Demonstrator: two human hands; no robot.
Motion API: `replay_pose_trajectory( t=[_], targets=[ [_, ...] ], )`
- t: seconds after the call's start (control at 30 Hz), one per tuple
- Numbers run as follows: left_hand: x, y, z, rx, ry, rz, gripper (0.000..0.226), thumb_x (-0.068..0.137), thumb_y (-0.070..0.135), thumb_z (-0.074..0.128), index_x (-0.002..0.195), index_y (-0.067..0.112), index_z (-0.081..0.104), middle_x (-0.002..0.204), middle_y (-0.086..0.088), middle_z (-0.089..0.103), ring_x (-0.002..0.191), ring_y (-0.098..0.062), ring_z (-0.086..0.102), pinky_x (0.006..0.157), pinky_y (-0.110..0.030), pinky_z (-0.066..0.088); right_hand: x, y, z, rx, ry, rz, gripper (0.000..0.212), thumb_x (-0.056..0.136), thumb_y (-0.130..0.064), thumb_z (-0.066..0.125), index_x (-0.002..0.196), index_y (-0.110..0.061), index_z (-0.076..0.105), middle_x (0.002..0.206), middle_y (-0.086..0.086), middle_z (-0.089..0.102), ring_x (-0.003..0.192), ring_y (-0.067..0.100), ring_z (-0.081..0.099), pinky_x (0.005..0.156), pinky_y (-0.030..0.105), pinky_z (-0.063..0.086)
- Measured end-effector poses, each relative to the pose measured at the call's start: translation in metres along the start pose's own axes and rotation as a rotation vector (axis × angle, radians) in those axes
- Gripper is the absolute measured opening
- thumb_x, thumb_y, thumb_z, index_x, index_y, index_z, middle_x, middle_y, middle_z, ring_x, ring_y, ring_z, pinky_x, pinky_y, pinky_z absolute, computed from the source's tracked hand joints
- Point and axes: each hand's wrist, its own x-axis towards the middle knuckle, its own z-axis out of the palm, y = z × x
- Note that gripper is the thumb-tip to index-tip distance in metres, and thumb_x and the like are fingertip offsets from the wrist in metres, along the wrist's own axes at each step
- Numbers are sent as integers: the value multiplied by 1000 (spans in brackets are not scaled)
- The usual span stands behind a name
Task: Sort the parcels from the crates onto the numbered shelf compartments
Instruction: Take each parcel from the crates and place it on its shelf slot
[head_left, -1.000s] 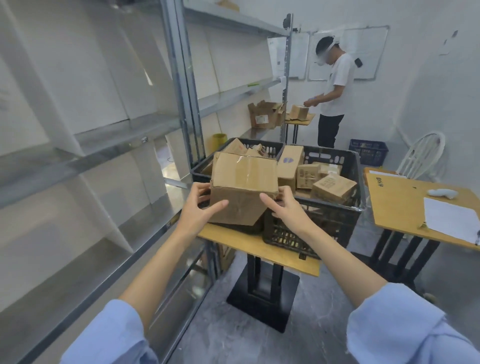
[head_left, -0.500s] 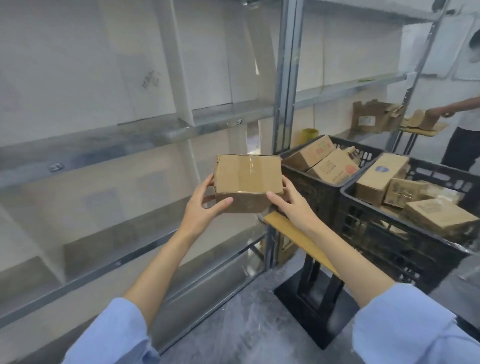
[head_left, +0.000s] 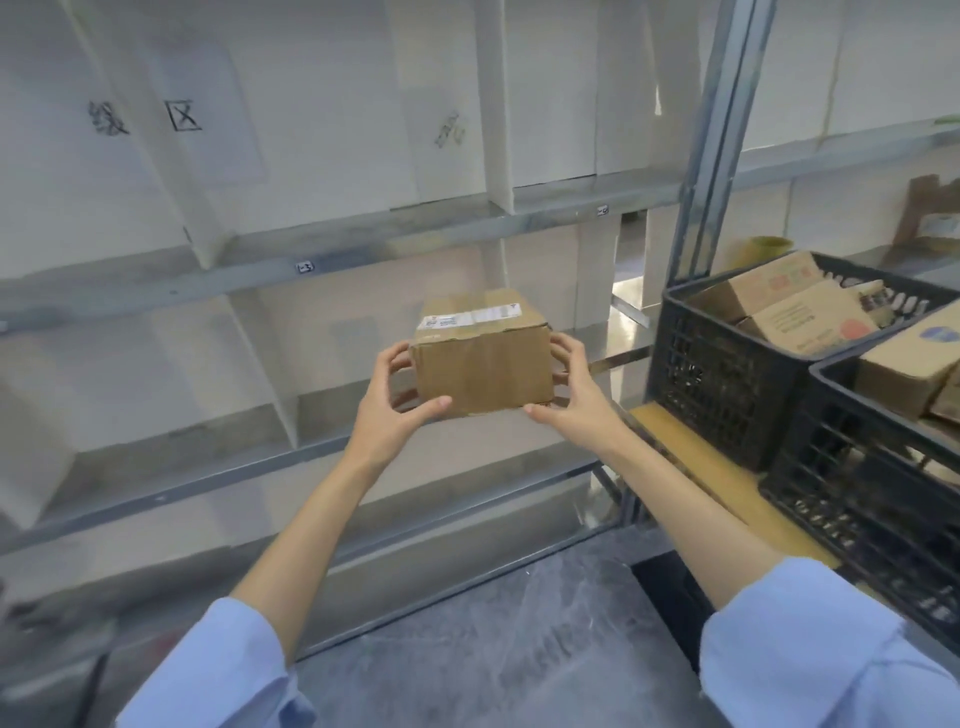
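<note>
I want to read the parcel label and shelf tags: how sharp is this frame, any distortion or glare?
Head view: the label on the parcel is soft, its print unreadable; the shelf tag is blurred; wide-angle bending tilts the upright post; a bright patch glares beside the crate.

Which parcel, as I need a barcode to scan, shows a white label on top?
The parcel between left hand and right hand; those in the crates show none.
</note>
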Motion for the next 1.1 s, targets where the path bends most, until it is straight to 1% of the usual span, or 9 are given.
replay_pose_trajectory(
  t=[0.1,0.17,0.3,0.4,0.5,0.67,0.83,0.97,1.1],
  targets=[
    [-17,5,-13,22,10,32,86,79,13,81,149,32,34,135,16,45,113,17,50,88,-6,45,-1,-11,15,-35,-42,-54,108,82,-3,76,152,-48,7,133,-30,28,114,-14,42,74,-1,43],
    [-24,9,-24,34,25,46,84,78,13,81,146,35,37,136,12,46,118,9,51,93,-11,46,1,-18,25,-63,-58,-98,113,80,0,76,153,-49,5,138,-22,25,116,-12,39,76,0,43],
    [-39,10,-48,17,77,42,75,73,21,84,135,34,43,134,13,50,125,-14,53,105,-31,47,3,-29,50,-21,-80,-179,100,78,2,78,142,-53,24,145,-17,31,123,1,44,83,4,46],
    [-48,8,-63,38,138,35,69,68,29,83,127,35,46,135,18,50,124,-11,54,107,-42,46,4,-38,71,3,-107,-180,93,76,-5,83,131,-54,27,133,-36,34,121,0,45,82,2,45],
    [-56,3,-79,54,190,17,65,68,31,83,122,35,46,124,34,52,117,-1,57,106,-37,46,7,-46,90,55,-137,-170,85,73,-12,87,129,-46,32,131,-35,36,127,6,43,87,5,45],
    [-70,-5,-100,5,274,0,60,68,24,83,115,24,47,121,28,58,119,-7,59,99,-32,51,7,-55,116,94,-187,-144,71,76,-25,85,123,-39,35,130,-31,40,132,11,42,106,26,42],
    [-78,-4,-114,-11,316,21,57,67,27,83,112,27,48,127,16,57,118,-16,60,91,-28,53,7,-63,129,121,-204,-120,57,82,-30,80,119,-38,37,126,-34,44,129,6,43,99,13,36],
    [-83,-3,-119,22,318,32,66,72,20,85,122,35,45,131,25,50,123,-8,56,99,-27,50,5,-67,132,111,-208,-117,56,82,-31,80,117,-42,37,122,-39,43,127,3,44,92,9,38],
    [-87,-2,-122,43,320,25,82,74,18,85,139,36,38,138,25,46,119,10,51,94,-10,45,1,-69,133,118,-207,-134,77,79,-30,83,136,-42,32,135,-34,39,129,5,43,104,26,42]
  ],
)
